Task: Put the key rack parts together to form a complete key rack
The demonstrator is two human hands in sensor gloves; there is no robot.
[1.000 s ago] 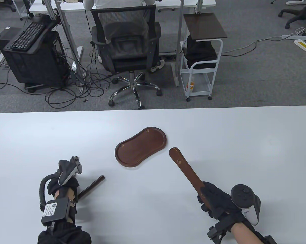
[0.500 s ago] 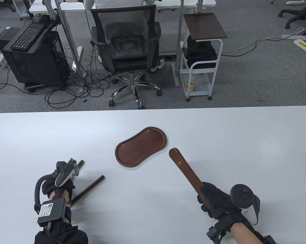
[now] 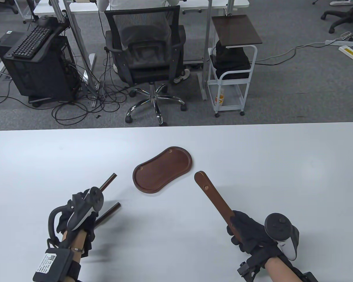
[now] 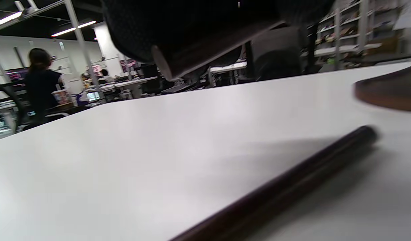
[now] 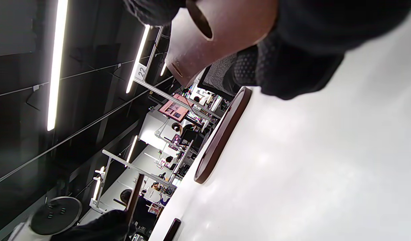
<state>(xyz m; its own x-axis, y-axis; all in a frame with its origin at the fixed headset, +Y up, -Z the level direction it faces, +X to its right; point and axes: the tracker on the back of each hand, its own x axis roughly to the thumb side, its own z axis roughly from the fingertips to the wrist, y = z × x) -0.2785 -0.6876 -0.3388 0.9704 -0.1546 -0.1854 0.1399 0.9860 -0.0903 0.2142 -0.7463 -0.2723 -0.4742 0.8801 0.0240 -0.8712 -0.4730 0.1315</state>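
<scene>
A dark wooden base tray (image 3: pixel 162 170) with two peg holes lies on the table's middle; its edge shows in the right wrist view (image 5: pixel 222 135). My left hand (image 3: pixel 79 214) grips one dark wooden rod (image 3: pixel 108 181) and holds it raised, its far end pointing toward the tray; the rod's near end shows in the left wrist view (image 4: pixel 205 50). A second rod (image 3: pixel 107 213) lies flat on the table beside that hand and also shows in the left wrist view (image 4: pixel 292 187). My right hand (image 3: pixel 246 230) grips the near end of the flat wooden crossbar (image 3: pixel 213 196), which angles toward the tray.
The white table (image 3: pixel 282 164) spans the view; its far edge runs along the top. Beyond it stand an office chair (image 3: pixel 147 55) and a small white cart (image 3: pixel 232 67) on the floor.
My left hand has lifted one rod off the table and moved it right and forward toward the tray. The second rod stays lying where it was. My right hand and the crossbar have barely moved.
</scene>
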